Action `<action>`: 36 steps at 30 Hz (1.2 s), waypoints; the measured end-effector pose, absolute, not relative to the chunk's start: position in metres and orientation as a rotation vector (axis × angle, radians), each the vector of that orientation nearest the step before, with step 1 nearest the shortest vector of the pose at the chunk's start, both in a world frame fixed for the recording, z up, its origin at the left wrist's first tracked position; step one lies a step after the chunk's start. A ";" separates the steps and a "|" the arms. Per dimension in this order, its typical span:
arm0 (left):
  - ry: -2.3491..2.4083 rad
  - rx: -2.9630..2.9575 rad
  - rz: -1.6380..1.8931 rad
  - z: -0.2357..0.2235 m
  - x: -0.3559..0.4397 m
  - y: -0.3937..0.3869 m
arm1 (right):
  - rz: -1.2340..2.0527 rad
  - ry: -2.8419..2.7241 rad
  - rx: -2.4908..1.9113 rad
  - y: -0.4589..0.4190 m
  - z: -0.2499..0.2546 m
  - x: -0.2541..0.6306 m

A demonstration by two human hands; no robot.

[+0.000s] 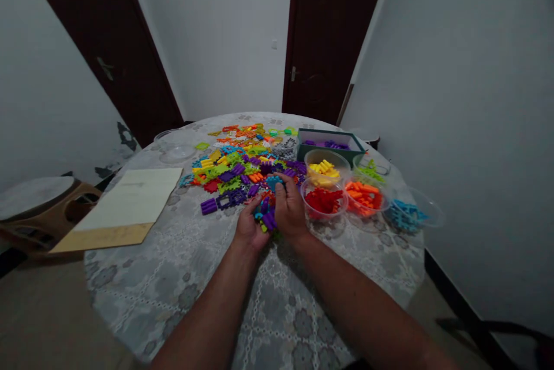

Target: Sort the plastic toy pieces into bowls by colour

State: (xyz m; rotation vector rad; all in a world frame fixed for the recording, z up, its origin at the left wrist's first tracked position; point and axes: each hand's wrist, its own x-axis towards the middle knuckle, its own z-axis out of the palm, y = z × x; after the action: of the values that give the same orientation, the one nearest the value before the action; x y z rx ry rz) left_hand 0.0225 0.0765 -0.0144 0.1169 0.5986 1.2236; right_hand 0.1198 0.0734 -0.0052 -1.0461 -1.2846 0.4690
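Observation:
My left hand [251,225] is cupped around several small plastic building pieces [268,220] in purple, blue and yellow-green. Just beside it, my right hand [289,208] pinches a blue toothed building piece [273,182] between thumb and fingers. Beyond both hands spreads a heap of mixed building pieces [234,165] in green, purple, yellow, orange and blue. Closest to my right hand stands a clear bowl of red pieces [324,200]. The palm of my left hand is partly hidden by the pieces lying in it.
Right of the heap are a clear bowl of yellow pieces [324,169], a bowl of orange pieces [364,195], a tub of blue pieces [407,215] and a dark green box [359,153] with purple pieces. A paper sheet on cardboard [130,200] overhangs the table's left edge.

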 end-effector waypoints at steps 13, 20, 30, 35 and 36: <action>0.668 0.148 1.207 -0.013 0.011 0.084 | 0.349 -1.374 -1.060 0.066 -0.005 0.123; 0.699 0.223 1.202 -0.012 0.008 0.087 | 0.419 -1.311 -1.010 0.046 0.040 0.138; 0.745 0.231 1.202 -0.005 0.012 0.080 | 0.110 -1.241 -1.384 -0.004 0.050 0.291; 0.697 0.237 1.195 -0.011 0.015 0.078 | -0.206 -1.039 -1.733 -0.023 0.034 0.395; 0.687 0.239 1.195 -0.012 0.015 0.078 | -0.256 -1.024 -1.796 -0.025 0.029 0.413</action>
State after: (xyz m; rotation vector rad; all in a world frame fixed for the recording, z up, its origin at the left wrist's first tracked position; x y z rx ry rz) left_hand 0.0155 0.0782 -0.0123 0.2385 0.6871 1.1951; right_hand 0.4134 -0.0247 0.0288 -1.7964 -1.0236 -0.2561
